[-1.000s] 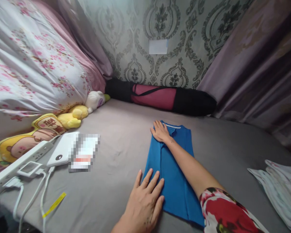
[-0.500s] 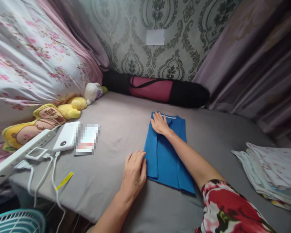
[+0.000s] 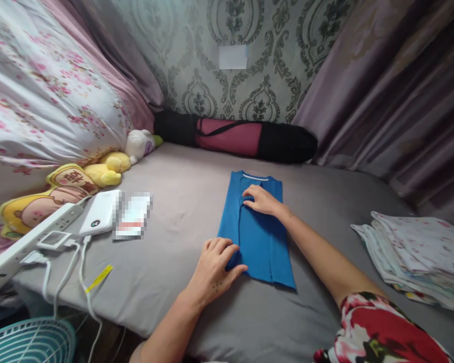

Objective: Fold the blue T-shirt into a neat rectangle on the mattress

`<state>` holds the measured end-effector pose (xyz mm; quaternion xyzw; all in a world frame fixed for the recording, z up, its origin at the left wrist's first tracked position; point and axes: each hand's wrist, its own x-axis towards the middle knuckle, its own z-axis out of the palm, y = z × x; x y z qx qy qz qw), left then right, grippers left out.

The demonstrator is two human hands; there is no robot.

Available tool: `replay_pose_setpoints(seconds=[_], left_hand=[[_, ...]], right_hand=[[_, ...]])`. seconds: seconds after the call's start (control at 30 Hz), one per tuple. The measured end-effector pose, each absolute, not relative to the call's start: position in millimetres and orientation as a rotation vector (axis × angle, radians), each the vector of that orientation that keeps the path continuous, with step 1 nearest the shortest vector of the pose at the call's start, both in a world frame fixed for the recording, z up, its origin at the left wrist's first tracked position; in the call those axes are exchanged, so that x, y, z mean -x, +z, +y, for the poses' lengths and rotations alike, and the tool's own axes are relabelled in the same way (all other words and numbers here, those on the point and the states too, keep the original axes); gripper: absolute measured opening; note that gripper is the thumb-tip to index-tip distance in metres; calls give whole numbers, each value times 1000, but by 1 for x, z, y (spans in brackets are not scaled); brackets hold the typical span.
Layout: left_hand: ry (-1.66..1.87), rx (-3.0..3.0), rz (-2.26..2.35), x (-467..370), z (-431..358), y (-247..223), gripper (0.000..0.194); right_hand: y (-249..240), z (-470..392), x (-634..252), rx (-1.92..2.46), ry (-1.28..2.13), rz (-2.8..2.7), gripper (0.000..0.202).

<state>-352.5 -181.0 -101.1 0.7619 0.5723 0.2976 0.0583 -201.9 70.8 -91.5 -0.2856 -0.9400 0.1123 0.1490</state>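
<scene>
A blue shirt (image 3: 260,242) lies folded into a long panel on the grey sheet, its neckline with a white band at the far end. Both long sides are turned inward over the middle. At the near left corner, my left hand (image 3: 217,264) curls over the edge, with some raised blue cloth between its thumb and fingers. Farther up, my right hand (image 3: 263,200) has thumb and fingers closed on the edge of the left folded flap. The cloth under each palm is hidden.
Folded patterned cloths (image 3: 419,252) are stacked at the right. A black and pink long bag (image 3: 229,136) lies along the wall. To the left are plush toys (image 3: 106,169), a white power bank (image 3: 102,212), a power strip (image 3: 30,242) with cables and a teal fan (image 3: 30,340).
My right hand has gone from lying flat near the neckline to pinching the flap nearer me. My left hand has moved from beside the shirt onto its near corner and curled.
</scene>
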Motion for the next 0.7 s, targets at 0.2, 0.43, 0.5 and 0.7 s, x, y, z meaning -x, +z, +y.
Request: replay_pose_setpoints(seconds=[0.2,0.43,0.5,0.7], left_hand=[[696,-2379,1723,353,-181,-104,59],[683,-2374,1792,351,-181,-105,54],[715,-2365,1796,351,-181,-103,47],[881,-2316,1810,352,-181,-103,28]], right_hand=[[-86,59,196,759,27,-2950,29],[-69,58,200,721,-221,-3114,30],[-67,59,201,796,-84,-3080,30],[-75,75,224,1275,160,-2732,43]])
